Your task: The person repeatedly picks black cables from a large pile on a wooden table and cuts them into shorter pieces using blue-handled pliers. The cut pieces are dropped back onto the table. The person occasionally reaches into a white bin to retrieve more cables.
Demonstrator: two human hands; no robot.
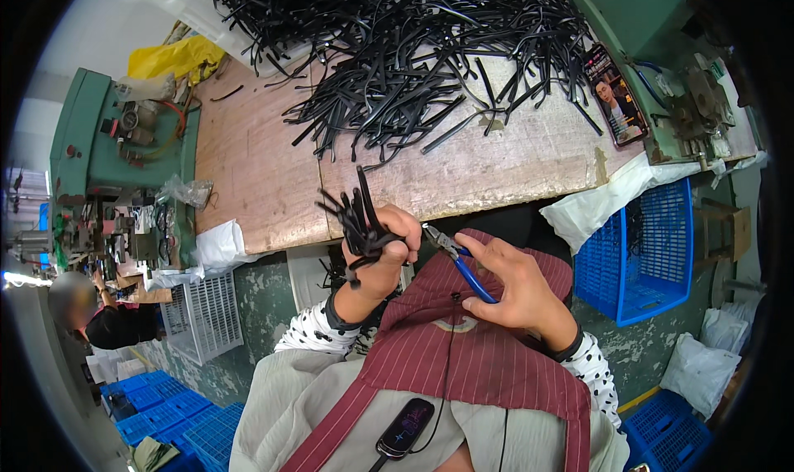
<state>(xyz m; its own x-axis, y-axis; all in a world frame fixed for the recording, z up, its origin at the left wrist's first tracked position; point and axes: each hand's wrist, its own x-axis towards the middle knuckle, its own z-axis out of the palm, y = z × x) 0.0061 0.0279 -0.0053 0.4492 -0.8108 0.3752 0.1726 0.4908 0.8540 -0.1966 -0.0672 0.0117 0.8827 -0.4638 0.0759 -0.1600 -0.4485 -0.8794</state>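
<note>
My left hand (pixel 382 261) is closed around a bunch of short black cable pieces (pixel 357 224), whose ends fan out up and to the left in front of the table edge. My right hand (pixel 523 290) grips blue-handled cutting pliers (pixel 473 280). Their metal jaws point up and left, close beside the fingertips of my left hand; whether they touch anything there is too small to tell. Beyond my hands, a large heap of the same kind of black pieces (pixel 376 95) covers the far part of the worn wooden table (pixel 265 170).
Green machines stand left (pixel 78 141) and right (pixel 641 9) on the table. A phone-like card (pixel 616 100) leans at the right machine. A blue crate (pixel 589 261) is below right, a white crate (pixel 203 315) below left. Another person (pixel 124 323) sits at far left.
</note>
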